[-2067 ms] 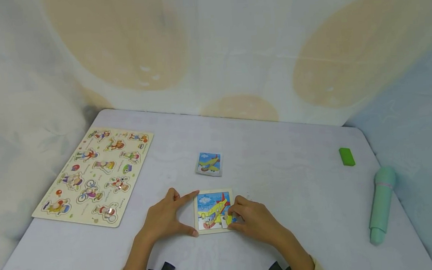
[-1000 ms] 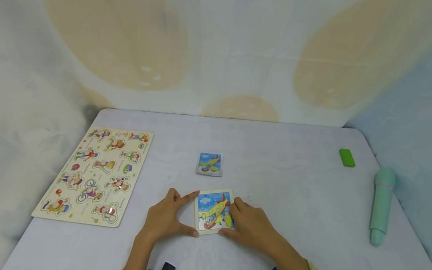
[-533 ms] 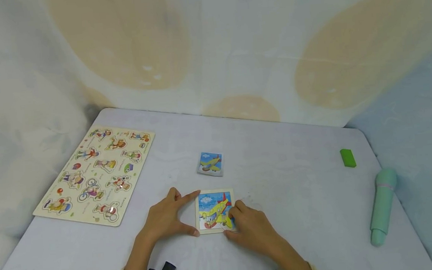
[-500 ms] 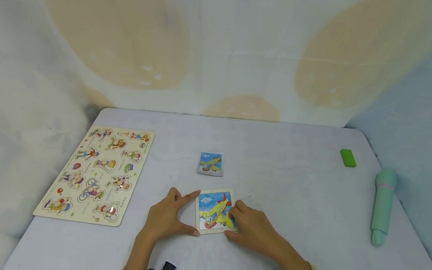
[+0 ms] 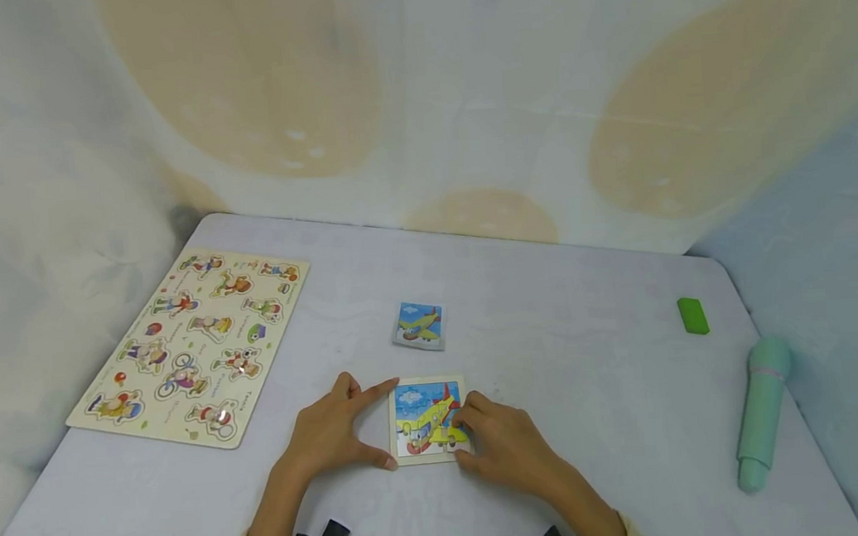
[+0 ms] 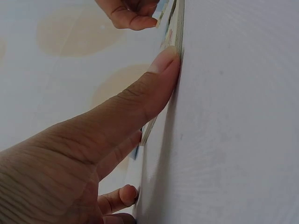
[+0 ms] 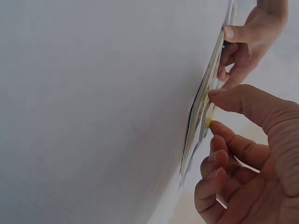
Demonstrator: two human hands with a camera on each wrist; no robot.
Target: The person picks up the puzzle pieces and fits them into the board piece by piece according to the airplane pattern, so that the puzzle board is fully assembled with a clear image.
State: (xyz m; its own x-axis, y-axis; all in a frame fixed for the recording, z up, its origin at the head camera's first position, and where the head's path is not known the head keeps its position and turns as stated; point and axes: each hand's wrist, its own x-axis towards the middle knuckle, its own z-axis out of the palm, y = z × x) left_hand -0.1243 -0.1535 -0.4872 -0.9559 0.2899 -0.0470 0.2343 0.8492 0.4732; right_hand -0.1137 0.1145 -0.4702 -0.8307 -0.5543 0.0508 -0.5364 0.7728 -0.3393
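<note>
A small square jigsaw puzzle (image 5: 392, 420) with a yellow plane on blue lies in its pale frame on the table. My left hand (image 5: 326, 435) touches its left side with thumb and index finger spread, the fingertips at the two left corners. At the lower right corner, my right hand (image 5: 507, 443) pinches a puzzle piece (image 7: 208, 116) between thumb and index finger. In the right wrist view this piece stands a little raised from the board; how far it sits in its slot is hard to tell. The left wrist view shows my left thumb (image 6: 140, 95) against the frame edge.
Behind the puzzle lies a small plane picture (image 5: 419, 326). A large wooden picture board (image 5: 203, 350) takes up the left side of the table. A green block (image 5: 693, 316) and a mint-green rod-shaped object (image 5: 762, 411) lie at the right.
My right hand's fingers have shifted about the lower right corner of the puzzle, and the piece there has turned and slid slightly. My left hand has stayed at the left edge.
</note>
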